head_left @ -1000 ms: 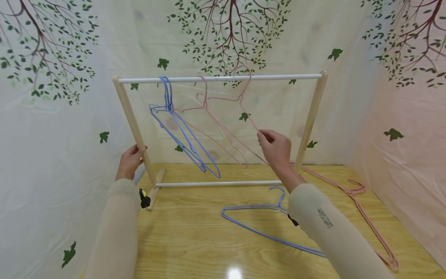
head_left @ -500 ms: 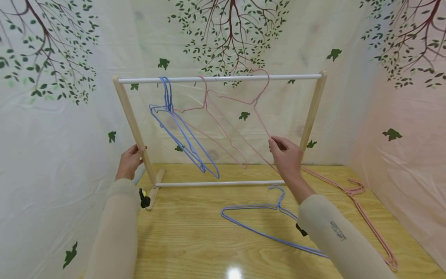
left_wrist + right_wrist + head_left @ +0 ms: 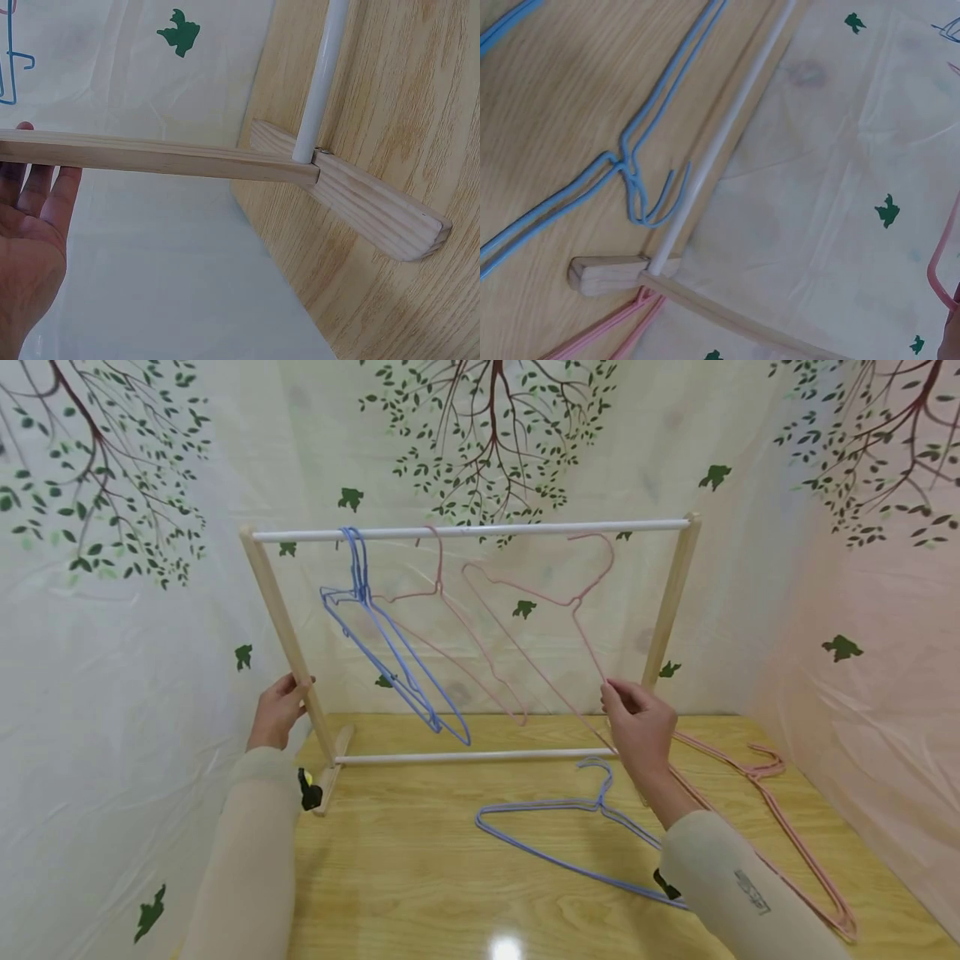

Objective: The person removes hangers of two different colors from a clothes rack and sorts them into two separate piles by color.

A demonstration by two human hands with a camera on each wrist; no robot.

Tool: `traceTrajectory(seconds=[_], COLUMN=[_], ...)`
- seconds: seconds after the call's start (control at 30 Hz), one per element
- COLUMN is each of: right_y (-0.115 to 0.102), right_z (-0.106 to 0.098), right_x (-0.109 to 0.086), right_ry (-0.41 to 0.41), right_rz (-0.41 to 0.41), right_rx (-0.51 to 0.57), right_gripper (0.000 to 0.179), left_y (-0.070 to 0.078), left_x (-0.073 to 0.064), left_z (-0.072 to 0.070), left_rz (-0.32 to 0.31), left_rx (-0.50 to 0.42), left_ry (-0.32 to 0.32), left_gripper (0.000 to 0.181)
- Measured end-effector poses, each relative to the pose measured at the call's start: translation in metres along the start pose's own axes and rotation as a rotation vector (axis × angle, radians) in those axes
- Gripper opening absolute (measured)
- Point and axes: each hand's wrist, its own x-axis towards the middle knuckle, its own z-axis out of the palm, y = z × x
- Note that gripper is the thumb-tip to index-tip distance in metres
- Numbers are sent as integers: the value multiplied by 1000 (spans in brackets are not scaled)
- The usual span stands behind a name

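My left hand (image 3: 277, 717) grips the left wooden post (image 3: 274, 607) of a small clothes rack; in the left wrist view its fingers reach behind the post (image 3: 172, 160). My right hand (image 3: 643, 731) pinches one sloping arm of a pink wire hanger (image 3: 576, 604) between thumb and fingers. The hanger is tilted, its hook below the rack's white top bar (image 3: 525, 527). Left along that bar hang blue hangers (image 3: 364, 597) bunched together, with another pink hanger (image 3: 439, 564) beside them. Only a sliver of the right hand (image 3: 951, 337) shows in the right wrist view.
Blue hangers (image 3: 600, 804) lie stacked on the wooden table (image 3: 405, 877) in front of the rack. Pink hangers (image 3: 757, 774) lie at the right, partly behind my right forearm. A white lower bar (image 3: 465, 757) joins the posts close to the table. Leaf-printed sheets surround the table.
My right hand has moved right and down with the pink hanger. The hanger's hook has dropped from above the top bar to below it. The left hand stays on the post.
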Motion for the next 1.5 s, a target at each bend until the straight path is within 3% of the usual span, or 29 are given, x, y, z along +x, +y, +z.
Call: traceTrajectory(seconds=[0.3,0.53,0.8,1.17,1.5], right_y=[49,31,71,82,85], right_z=[-18,-31,-52,-80,-108], right_x=[-5,-18,-30,-45,-45], right_ry=[59,111,135,238,310], right_rz=[-16,-15,-36,14,36], right_rx=[2,41,38,-30,16], right_gripper=[13,10,12,15,16], left_y=[-4,-4,-4,-6,-8], left_x=[8,10,12,16,18], left_z=[0,0,1,2,2], left_rz=[11,11,11,-1,2], left_rx=[-7,1,0,-3,2], left_ry=[-1,-2,-1,12,21], left_gripper=[55,55,55,54,53])
